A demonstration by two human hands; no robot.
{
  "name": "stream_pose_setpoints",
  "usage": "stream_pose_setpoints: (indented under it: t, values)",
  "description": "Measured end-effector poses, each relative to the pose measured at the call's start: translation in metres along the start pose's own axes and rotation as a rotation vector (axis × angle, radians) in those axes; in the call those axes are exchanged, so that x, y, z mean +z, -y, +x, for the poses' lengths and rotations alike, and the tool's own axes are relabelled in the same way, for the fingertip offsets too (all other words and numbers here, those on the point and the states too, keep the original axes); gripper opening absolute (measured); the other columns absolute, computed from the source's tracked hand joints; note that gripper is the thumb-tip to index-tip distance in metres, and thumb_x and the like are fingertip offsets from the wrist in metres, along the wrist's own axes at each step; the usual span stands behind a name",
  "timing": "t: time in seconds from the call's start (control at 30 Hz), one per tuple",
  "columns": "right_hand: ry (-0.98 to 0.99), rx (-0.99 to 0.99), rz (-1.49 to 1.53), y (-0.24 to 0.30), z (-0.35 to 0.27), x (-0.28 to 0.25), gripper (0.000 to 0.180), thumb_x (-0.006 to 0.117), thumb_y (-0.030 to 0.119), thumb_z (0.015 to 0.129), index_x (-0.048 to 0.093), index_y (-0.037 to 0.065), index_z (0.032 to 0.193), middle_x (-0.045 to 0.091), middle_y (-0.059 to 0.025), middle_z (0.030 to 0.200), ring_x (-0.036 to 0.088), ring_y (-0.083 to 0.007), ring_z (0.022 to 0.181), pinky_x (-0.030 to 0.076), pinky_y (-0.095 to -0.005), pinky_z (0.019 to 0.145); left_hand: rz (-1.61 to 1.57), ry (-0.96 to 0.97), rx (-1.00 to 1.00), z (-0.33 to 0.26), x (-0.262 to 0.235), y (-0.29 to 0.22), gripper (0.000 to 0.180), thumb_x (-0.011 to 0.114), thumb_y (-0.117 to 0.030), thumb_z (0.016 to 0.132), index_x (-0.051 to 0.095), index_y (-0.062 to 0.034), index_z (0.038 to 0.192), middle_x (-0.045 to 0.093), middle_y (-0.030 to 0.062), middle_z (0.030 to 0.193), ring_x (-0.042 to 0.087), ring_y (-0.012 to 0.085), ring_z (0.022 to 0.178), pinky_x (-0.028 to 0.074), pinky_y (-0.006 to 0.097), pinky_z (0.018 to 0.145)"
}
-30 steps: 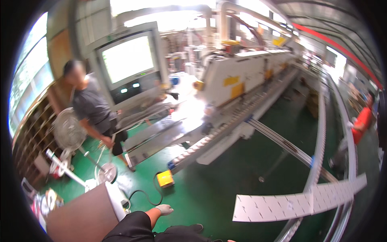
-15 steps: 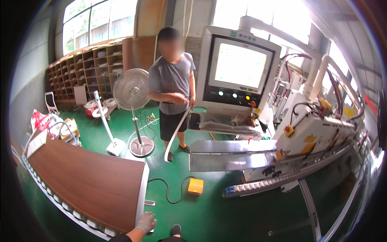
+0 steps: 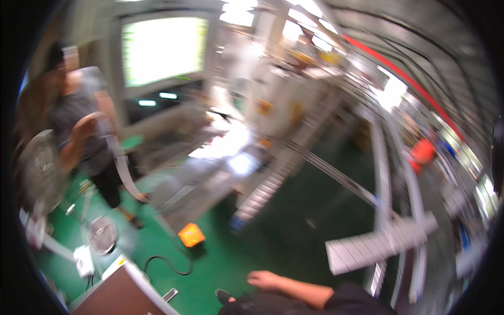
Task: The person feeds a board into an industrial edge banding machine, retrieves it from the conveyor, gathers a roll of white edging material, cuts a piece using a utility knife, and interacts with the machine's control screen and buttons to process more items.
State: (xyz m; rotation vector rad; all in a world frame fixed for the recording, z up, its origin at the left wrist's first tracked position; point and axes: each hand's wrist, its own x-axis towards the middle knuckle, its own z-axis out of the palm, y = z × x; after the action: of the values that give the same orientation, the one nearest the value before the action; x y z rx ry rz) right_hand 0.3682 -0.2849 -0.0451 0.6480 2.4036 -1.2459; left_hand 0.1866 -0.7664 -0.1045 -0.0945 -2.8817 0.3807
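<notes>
We record a white panel, crossed by dark slanting lines, lying over two pale rails; its left end overhangs the left rail's outer edge. The wearer's right hand is left of the panel and apart from it, seen against the green floor. Its fingers look loosely bent, but (motion blur is heavy here) we cannot tell whether they are released or clenched. The left hand is outside the view, so we cannot tell its state.

Near the right hand we note a dark shoe. Farther left, an orange box sits on the floor beside a black cable. A short metal bar shows just beside the right edge of a brown-topped bench.

Beyond, a co-worker in grey holds a curved white strip near a lit screen.
</notes>
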Motion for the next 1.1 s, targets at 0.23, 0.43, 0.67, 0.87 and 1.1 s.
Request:
stream_pose_setpoints:
  t: [0.23, 0.43, 0.67, 0.87, 1.1]
  values:
    - [-0.657, 0.208, 0.320, -0.027, -0.150, -0.053, 0.036, 0.063, 0.030, 0.099, 0.069, 0.003, 0.122, 0.072, -0.0150, 0.122, 0.069, -0.0285, 0.112, 0.054, -0.0380, 0.097, -0.288, 0.058, 0.361, 0.032, -0.027, -0.110, 0.084, 0.053, -0.062, 0.099, 0.037, -0.0016, 0.155, 0.052, 0.0189, 0.147, 0.052, 0.0350, 0.128, 0.041, 0.050, 0.106]
    - [-1.691, 0.386, 0.487, -0.142, -0.322, -0.068, 0.011, 0.066, 0.012, 0.095, 0.071, 0.002, 0.093, 0.072, -0.0060, 0.082, 0.068, -0.0139, 0.073, 0.056, -0.0297, 0.070, -0.531, 0.234, 0.421, 0.039, -0.071, -0.165, 0.078, 0.055, -0.056, 0.101, 0.039, -0.0012, 0.154, 0.054, 0.0175, 0.144, 0.054, 0.0318, 0.126, 0.042, 0.046, 0.105]
    - [-2.242, 0.524, 1.396, -0.379, -0.504, -0.140, 0.009, 0.070, 0.020, 0.094, 0.064, 0.014, 0.098, 0.061, 0.0039, 0.075, 0.058, -0.0094, 0.064, 0.047, -0.0279, 0.058, -0.876, 0.934, 0.475, -0.041, -0.106, -0.286, 0.072, 0.056, -0.051, 0.102, 0.042, -0.0009, 0.153, 0.056, 0.0159, 0.141, 0.055, 0.0284, 0.122, 0.044, 0.042, 0.104]
    - [-2.103, 0.799, 1.374, -0.503, -0.566, -0.194, 0.029, 0.079, 0.038, 0.088, 0.063, 0.013, 0.090, 0.059, 0.0009, 0.074, 0.056, -0.0138, 0.066, 0.044, -0.0331, 0.056, -1.321, 1.465, 0.771, -0.209, -0.241, -0.482, 0.062, 0.061, -0.037, 0.102, 0.044, -0.0011, 0.149, 0.052, 0.0158, 0.147, 0.051, 0.0272, 0.132, 0.040, 0.042, 0.111]
    - [-1.884, 0.719, 1.630, -0.522, -0.572, -0.206, 0.034, 0.078, 0.038, 0.091, 0.060, 0.012, 0.104, 0.065, -0.0025, 0.086, 0.060, -0.0152, 0.068, 0.052, -0.0313, 0.054, -1.460, 1.564, 0.470, -0.306, -0.322, -0.548, 0.026, 0.053, -0.014, 0.106, 0.055, -0.0033, 0.129, 0.064, 0.0067, 0.114, 0.062, 0.0176, 0.098, 0.052, 0.030, 0.083]
